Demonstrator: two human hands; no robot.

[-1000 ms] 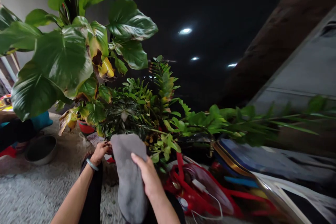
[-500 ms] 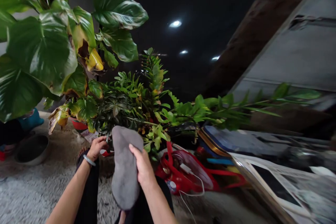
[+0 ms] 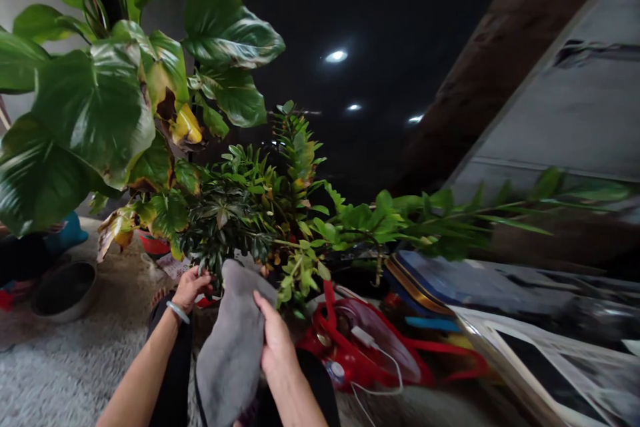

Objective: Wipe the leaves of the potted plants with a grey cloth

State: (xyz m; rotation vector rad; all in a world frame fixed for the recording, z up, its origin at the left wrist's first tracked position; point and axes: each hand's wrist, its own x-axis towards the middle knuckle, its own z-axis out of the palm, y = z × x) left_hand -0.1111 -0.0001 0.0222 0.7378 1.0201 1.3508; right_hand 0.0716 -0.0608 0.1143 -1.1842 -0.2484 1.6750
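Note:
In the lower middle I hold a soft grey insole [image 3: 233, 340], its lower end slanting left. My right hand [image 3: 279, 340] grips its right edge, with the thumb flat on the upper face. To the left, my left hand [image 3: 191, 290] is raised in front of dark leaves, its fingers curled together in a pinch. Whatever is between those fingertips is too small to make out. A pale bangle [image 3: 178, 311] circles the left wrist.
Leafy potted plants [image 3: 225, 200] stand just ahead. On the right are a red bag [image 3: 345, 347] with a white cable [image 3: 383, 388] and a surface bearing a white-framed tablet-like object [image 3: 543, 373]. A metal basin [image 3: 65, 290] sits on the floor at left.
The insole has tilted, its lower end swinging left and its top shifting right. Both hands appear slightly lower and further right, along with the whole scene as the camera moves.

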